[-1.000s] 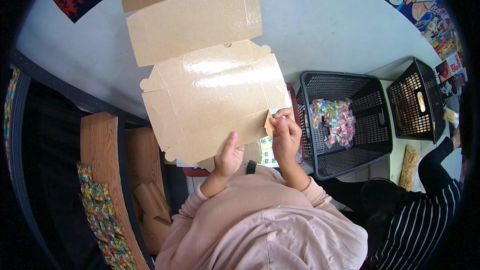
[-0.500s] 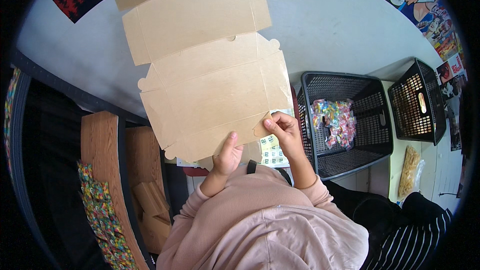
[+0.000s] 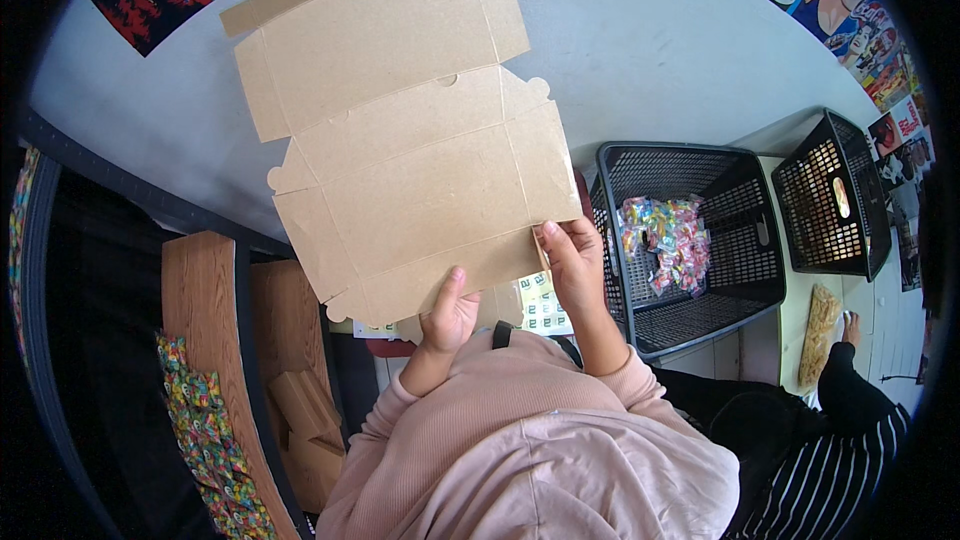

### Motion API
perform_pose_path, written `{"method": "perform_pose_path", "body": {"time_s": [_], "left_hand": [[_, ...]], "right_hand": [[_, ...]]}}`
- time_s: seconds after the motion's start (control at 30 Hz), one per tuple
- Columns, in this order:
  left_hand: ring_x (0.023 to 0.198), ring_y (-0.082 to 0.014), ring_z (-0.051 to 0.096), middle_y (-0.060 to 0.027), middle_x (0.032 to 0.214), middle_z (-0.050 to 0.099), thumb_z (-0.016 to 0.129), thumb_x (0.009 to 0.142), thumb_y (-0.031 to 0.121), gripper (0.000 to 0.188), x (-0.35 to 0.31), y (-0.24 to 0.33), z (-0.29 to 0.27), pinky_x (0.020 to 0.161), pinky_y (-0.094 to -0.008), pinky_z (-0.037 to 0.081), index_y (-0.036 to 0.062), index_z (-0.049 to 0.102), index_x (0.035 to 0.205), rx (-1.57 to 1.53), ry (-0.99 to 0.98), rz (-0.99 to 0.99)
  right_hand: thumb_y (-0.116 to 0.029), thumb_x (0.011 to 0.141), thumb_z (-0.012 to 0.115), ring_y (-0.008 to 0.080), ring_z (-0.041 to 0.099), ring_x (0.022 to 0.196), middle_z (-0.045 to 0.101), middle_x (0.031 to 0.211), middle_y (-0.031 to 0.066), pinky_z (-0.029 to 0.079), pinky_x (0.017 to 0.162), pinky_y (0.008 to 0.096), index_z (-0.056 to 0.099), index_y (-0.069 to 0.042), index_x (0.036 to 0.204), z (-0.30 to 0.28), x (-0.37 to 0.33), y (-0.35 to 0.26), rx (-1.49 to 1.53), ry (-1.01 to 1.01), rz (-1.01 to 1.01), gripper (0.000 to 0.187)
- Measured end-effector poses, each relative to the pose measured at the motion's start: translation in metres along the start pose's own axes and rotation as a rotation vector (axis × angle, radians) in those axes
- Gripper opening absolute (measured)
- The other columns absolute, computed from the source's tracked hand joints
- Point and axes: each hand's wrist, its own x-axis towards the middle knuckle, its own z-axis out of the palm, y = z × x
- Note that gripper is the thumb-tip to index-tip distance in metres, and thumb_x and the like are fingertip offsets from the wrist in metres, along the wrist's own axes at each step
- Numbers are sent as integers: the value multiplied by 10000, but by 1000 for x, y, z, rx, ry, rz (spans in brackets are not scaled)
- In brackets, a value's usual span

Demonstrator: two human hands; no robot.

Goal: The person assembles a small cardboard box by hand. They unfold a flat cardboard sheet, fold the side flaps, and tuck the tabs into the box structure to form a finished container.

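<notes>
A large flat sheet of brown cardboard, a box blank with crease lines, round tabs and side flaps, is held up in front of me. My left hand grips its near edge, thumb on top and the fingers hidden beneath. At the near right corner my right hand pinches a small flap, which is bent up along its crease. Behind the blank and my hands, part of a sheet of printed stickers shows near my lap.
Right of me stands a black plastic basket holding wrapped candies. Beyond it are a smaller black basket and a clear bag of yellowish snacks. On the left are wooden boards, strips of colourful packets and folded brown boxes.
The corner flap, earlier folded over onto the blank, now stands up near my right thumb. The blank has shifted slightly left. At the far right, another person's hand has come into view near the snack bag.
</notes>
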Motion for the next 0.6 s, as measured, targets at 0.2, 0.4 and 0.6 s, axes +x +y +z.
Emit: {"method": "perform_pose_path", "body": {"time_s": [0.2,0.4,0.6], "left_hand": [[1150,-275,395,-141,1228,393,387,847,29,426,0,1,0,943,-485,336,32,273,1258,-19,8,-24],[1147,-263,400,-132,1227,398,388,846,17,420,1,1,-1,948,-470,336,32,286,1252,-14,6,24],[1139,-254,411,-123,1229,413,381,862,81,401,0,1,2,938,-454,351,19,307,1252,42,19,33]], "right_hand": [[-52,800,570,111,564,757,610,838,84,439,706,238,563,33,920,-2,2,2,-142,-14,-27,148],[-133,837,509,111,538,810,598,866,86,409,738,247,559,40,943,-3,-3,0,111,-97,56,209],[-213,839,534,75,501,663,571,694,39,400,616,218,592,5,760,-7,-2,-4,-262,-282,115,239]]}}
